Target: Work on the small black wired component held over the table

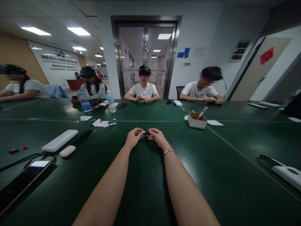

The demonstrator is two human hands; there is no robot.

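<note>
Just above the green table, both hands meet at a small dark stick-like object with a silvery part on its left side; it is too small to name. My left hand pinches the silvery end between thumb and fingers. From the other side, my right hand grips the dark end, its fingers closed. A silver bracelet circles the right wrist. Fingertips hide both ends of the object.
A small box holding a red-and-white item stands ahead to the right. Paper scraps and two bottles lie ahead left. A white power bank, an earbud case and a phone are left. Several people sit opposite.
</note>
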